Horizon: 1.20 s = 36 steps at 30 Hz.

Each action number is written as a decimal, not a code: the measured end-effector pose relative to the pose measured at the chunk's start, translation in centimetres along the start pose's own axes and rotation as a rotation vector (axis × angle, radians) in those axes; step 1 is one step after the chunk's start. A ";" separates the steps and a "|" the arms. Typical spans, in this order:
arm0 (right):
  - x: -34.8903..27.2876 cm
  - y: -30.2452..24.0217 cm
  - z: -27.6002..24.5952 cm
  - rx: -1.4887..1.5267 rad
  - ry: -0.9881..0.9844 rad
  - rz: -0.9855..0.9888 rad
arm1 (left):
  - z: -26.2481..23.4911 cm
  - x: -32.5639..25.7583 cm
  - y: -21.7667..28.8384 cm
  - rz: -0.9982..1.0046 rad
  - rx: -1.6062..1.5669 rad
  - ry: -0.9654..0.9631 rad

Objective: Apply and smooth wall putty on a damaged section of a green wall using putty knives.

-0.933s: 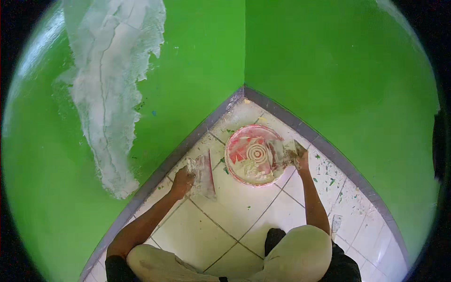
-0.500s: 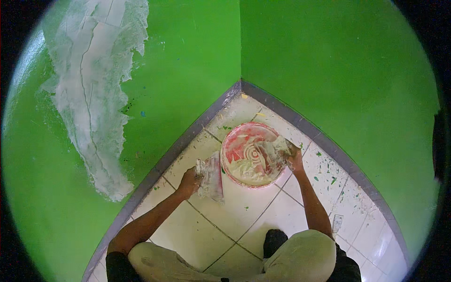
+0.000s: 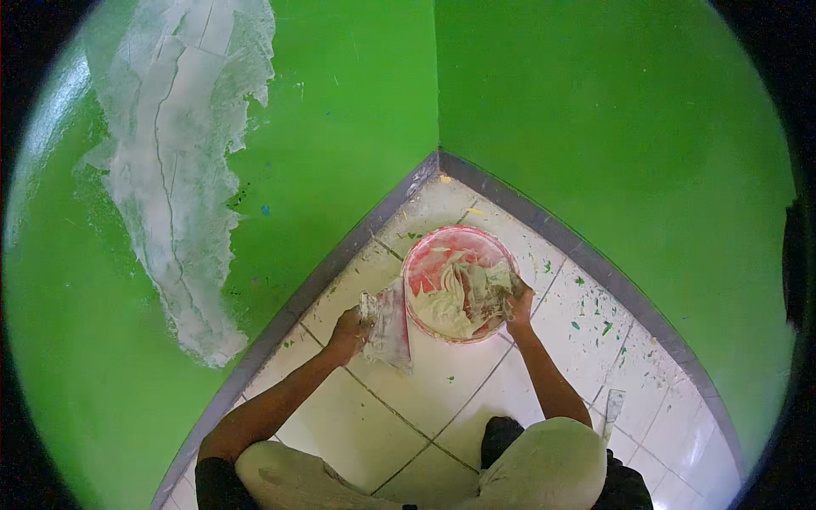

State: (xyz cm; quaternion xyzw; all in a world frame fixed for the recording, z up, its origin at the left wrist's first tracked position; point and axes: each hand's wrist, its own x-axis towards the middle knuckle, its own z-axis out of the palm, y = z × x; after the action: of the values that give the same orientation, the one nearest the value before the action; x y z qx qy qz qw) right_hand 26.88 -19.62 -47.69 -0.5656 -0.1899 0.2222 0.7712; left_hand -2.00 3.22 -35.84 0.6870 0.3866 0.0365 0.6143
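My left hand [image 3: 347, 335] is closed on a wide putty-smeared spreader [image 3: 392, 330], held just left of a round red bucket [image 3: 463, 229]. Its flat blade slants down over the floor tiles. My right hand [image 3: 519, 309] is at the bucket's right rim, closed round a second putty-coated spreader [image 3: 483, 291], whose blade dips into the bucket. Creamy putty [image 3: 440, 311] lies ridged and heaped along the bucket's left and lower inside. Smears of it cover the red inner wall. My fingers hide the handle of the right spreader.
Two green walls meet at a corner [image 3: 439, 151] beyond the bucket, edged by grey skirting [image 3: 552, 206]. A long cracked patch of white filler [image 3: 161, 191] runs down the left wall. Paint flakes [image 3: 606, 328] dot the tiles, and a thin flat blade-like piece [image 3: 613, 410] lies near my right knee [image 3: 544, 463].
My right hand has moved left and slightly down, pushing the spreader through the putty toward the bucket's middle. The ringed bottom pattern is now covered. My left hand has hardly moved.
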 end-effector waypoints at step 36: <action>-7.3 -16.6 8.4 -0.706 -0.305 -0.971 | 3.5 1.6 3.9 -0.012 -1.056 -0.434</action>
State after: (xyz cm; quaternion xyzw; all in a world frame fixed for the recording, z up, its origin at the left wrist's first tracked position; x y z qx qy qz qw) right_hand 18.33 -21.43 -29.69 -0.5974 -0.5958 -0.1517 0.5149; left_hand 2.85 1.52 -34.01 0.2763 0.1848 0.0794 0.9398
